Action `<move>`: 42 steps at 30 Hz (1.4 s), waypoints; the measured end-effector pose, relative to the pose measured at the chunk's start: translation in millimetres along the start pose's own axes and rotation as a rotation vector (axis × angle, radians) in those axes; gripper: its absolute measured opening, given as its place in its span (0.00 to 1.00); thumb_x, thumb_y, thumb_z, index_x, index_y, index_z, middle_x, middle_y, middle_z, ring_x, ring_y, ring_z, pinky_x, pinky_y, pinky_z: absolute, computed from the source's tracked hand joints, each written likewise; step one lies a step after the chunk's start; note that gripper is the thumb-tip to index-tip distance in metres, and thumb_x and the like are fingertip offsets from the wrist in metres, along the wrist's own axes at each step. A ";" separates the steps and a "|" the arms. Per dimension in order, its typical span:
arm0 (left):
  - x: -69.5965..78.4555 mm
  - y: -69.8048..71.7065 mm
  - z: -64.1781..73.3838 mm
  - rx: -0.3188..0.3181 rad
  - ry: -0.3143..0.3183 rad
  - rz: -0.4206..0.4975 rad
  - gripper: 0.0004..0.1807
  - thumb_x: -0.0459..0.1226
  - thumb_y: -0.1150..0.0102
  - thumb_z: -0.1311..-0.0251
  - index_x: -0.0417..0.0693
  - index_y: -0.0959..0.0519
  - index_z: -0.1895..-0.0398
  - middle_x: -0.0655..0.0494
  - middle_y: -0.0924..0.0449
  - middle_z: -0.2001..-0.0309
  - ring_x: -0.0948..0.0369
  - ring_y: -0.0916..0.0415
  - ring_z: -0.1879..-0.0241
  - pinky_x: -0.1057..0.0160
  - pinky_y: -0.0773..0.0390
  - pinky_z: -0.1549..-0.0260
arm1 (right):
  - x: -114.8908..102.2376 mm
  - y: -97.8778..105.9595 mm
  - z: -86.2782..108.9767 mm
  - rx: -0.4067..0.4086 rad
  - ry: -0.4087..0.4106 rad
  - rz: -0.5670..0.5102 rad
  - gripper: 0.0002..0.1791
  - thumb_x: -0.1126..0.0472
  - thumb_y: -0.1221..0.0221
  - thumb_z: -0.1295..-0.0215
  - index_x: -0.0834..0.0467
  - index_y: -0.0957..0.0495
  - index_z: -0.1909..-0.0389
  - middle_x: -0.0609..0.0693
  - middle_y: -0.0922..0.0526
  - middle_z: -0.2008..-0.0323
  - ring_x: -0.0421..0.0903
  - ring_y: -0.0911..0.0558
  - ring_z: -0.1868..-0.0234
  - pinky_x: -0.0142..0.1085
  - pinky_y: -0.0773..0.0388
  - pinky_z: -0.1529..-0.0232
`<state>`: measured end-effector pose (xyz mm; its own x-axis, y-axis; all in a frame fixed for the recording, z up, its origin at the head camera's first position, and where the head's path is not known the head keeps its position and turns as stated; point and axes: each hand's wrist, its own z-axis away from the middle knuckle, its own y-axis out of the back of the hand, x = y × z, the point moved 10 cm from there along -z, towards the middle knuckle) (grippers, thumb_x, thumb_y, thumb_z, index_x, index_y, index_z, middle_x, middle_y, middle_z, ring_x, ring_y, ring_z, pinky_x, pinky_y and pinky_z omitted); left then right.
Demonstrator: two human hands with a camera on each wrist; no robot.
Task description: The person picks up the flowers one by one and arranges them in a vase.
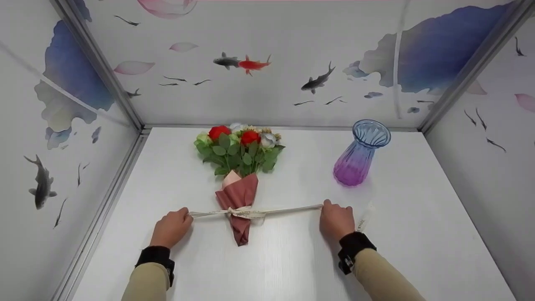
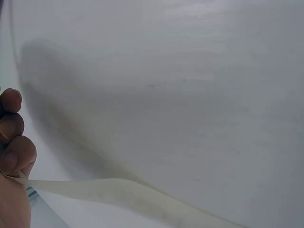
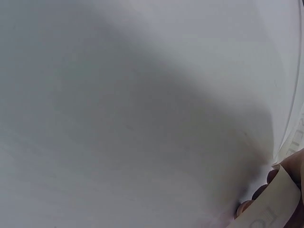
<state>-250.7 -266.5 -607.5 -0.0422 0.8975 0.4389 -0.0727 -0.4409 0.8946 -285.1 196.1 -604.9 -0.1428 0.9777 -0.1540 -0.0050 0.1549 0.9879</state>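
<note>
A cream ribbon with printed letters is tied round the dusky-red wrapping of a flower bouquet. My left hand pinches one ribbon end, left of the wrapping; in the left wrist view the ribbon runs out from between thumb and fingers. To the right, my right hand grips the other length, drawn nearly straight. Its loose tail passes behind that hand, and in the right wrist view the lettered ribbon crosses the fingers. Red roses, pale blooms and green leaves point away from me.
A blue-to-purple ribbed glass vase stands on the white table at the back right, beyond my right hand. Panels printed with fish and petals enclose the table at the back, left and right.
</note>
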 end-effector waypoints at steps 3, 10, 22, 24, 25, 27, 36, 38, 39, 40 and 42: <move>-1.1 0.8 0.7 0.000 0.008 -0.006 0.12 0.38 0.54 0.29 0.45 0.24 0.68 0.55 0.30 0.80 0.57 0.35 0.79 0.57 0.33 0.78 | 1.6 -0.4 -0.9 -0.003 -0.013 -0.044 0.12 0.62 0.53 0.23 0.63 0.28 0.66 0.62 0.16 0.72 0.65 0.15 0.66 0.62 0.25 0.57; -5.6 3.2 1.7 0.015 0.020 0.003 0.12 0.39 0.54 0.30 0.43 0.23 0.67 0.55 0.31 0.80 0.57 0.36 0.80 0.59 0.35 0.79 | 1.6 2.8 1.1 0.028 -0.009 -0.059 0.13 0.62 0.53 0.23 0.63 0.29 0.68 0.63 0.18 0.75 0.66 0.16 0.69 0.62 0.24 0.60; -12.1 6.8 6.0 0.013 0.041 -0.009 0.12 0.38 0.54 0.29 0.44 0.26 0.70 0.53 0.31 0.80 0.56 0.36 0.80 0.57 0.34 0.79 | 5.9 4.7 0.2 0.031 -0.013 -0.095 0.15 0.60 0.53 0.22 0.62 0.30 0.70 0.61 0.21 0.78 0.67 0.17 0.70 0.61 0.24 0.62; -12.3 7.2 6.1 0.016 0.038 -0.008 0.12 0.38 0.54 0.29 0.44 0.26 0.70 0.53 0.30 0.80 0.56 0.35 0.80 0.56 0.33 0.79 | 5.2 6.3 0.8 0.038 -0.004 -0.094 0.15 0.61 0.53 0.22 0.62 0.31 0.71 0.61 0.22 0.79 0.67 0.17 0.71 0.61 0.23 0.64; -12.9 7.2 5.9 0.018 0.037 -0.009 0.12 0.38 0.55 0.29 0.44 0.26 0.70 0.53 0.29 0.80 0.56 0.35 0.80 0.56 0.33 0.79 | 4.6 7.2 1.2 0.044 0.003 -0.088 0.14 0.62 0.53 0.23 0.62 0.32 0.72 0.60 0.23 0.80 0.67 0.18 0.72 0.61 0.23 0.65; -14.3 7.3 5.4 0.023 0.038 -0.010 0.13 0.39 0.55 0.29 0.44 0.26 0.70 0.53 0.28 0.80 0.56 0.35 0.80 0.55 0.32 0.79 | 3.1 9.0 2.0 0.062 0.021 -0.071 0.14 0.63 0.53 0.24 0.62 0.33 0.73 0.59 0.24 0.82 0.67 0.18 0.74 0.61 0.23 0.67; -23.4 8.7 5.8 0.032 0.075 -0.026 0.13 0.39 0.56 0.30 0.43 0.27 0.71 0.52 0.30 0.80 0.55 0.35 0.80 0.56 0.35 0.81 | -0.8 13.6 4.9 0.132 0.062 -0.020 0.13 0.65 0.50 0.27 0.62 0.33 0.75 0.58 0.27 0.84 0.65 0.20 0.78 0.60 0.24 0.71; -24.9 9.9 6.6 0.037 0.086 -0.027 0.14 0.39 0.56 0.30 0.42 0.27 0.72 0.51 0.29 0.81 0.55 0.35 0.81 0.56 0.34 0.81 | -0.7 13.3 4.7 0.134 0.062 -0.015 0.13 0.65 0.50 0.27 0.62 0.33 0.74 0.58 0.27 0.84 0.65 0.20 0.78 0.59 0.24 0.71; -26.0 10.4 7.0 0.042 0.092 -0.031 0.14 0.39 0.55 0.30 0.42 0.27 0.71 0.51 0.29 0.81 0.55 0.35 0.81 0.55 0.33 0.81 | -0.5 12.8 4.7 0.130 0.061 -0.014 0.13 0.65 0.50 0.26 0.62 0.33 0.74 0.58 0.26 0.84 0.65 0.20 0.78 0.59 0.24 0.70; -27.1 10.8 7.0 0.046 0.099 -0.035 0.14 0.39 0.55 0.30 0.41 0.26 0.71 0.51 0.28 0.81 0.54 0.35 0.81 0.55 0.32 0.81 | 0.1 12.3 4.4 0.124 0.056 -0.016 0.13 0.64 0.50 0.26 0.62 0.33 0.74 0.58 0.26 0.84 0.65 0.19 0.78 0.59 0.24 0.70; -29.0 11.4 7.4 0.052 0.111 -0.045 0.15 0.40 0.55 0.30 0.40 0.25 0.70 0.50 0.27 0.81 0.54 0.34 0.81 0.53 0.30 0.81 | 1.3 11.1 3.8 0.111 0.047 -0.019 0.13 0.64 0.50 0.25 0.62 0.33 0.73 0.59 0.25 0.83 0.65 0.19 0.77 0.59 0.24 0.68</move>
<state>-243.0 -297.5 -609.4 -0.1500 0.9091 0.3887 -0.0257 -0.3966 0.9176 -281.7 199.7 -594.2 -0.1896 0.9672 -0.1694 0.1010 0.1908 0.9764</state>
